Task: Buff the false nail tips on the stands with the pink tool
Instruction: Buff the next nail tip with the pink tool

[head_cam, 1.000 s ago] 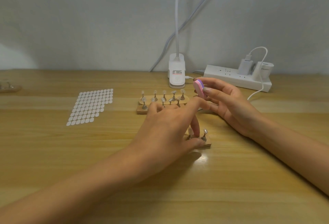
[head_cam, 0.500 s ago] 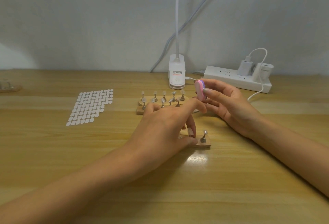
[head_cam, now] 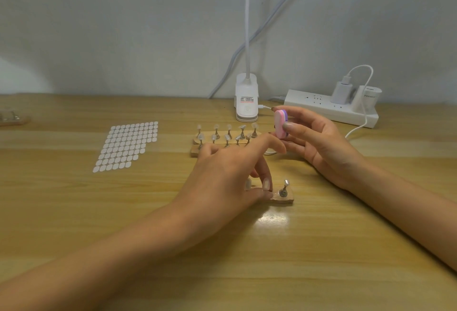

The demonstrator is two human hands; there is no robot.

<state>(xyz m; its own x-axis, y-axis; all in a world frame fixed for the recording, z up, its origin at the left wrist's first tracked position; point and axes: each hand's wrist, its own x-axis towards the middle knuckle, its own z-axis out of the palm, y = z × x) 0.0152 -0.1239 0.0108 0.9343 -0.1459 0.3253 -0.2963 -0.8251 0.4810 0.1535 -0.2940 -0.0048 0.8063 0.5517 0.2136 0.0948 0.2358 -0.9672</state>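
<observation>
The pink buffing block is held up on edge above the desk, pinched between the thumb and fingers of the right hand, near the right end of the far wooden holder with its 10 tipped stands. The near wooden holder is steadied by the left hand. Its thumb and a curled finger are closed on the holder's left end, and its index finger is stretched out towards the block. Whether the wood itself or a stand on it is pinched cannot be told, since most of it is covered by the hand. 1 false nail tip is seen clear of the fingers, tilted on its metal stand at the right end of that holder. Block and tip are well apart, so the step in hand is judged to be the setting-up of a stroke. For the next move, the block would have to be brought down to the near holder and its flat face laid lightly on the exposed tip, with the holder pressed to the desk so that it is not dragged.
</observation>
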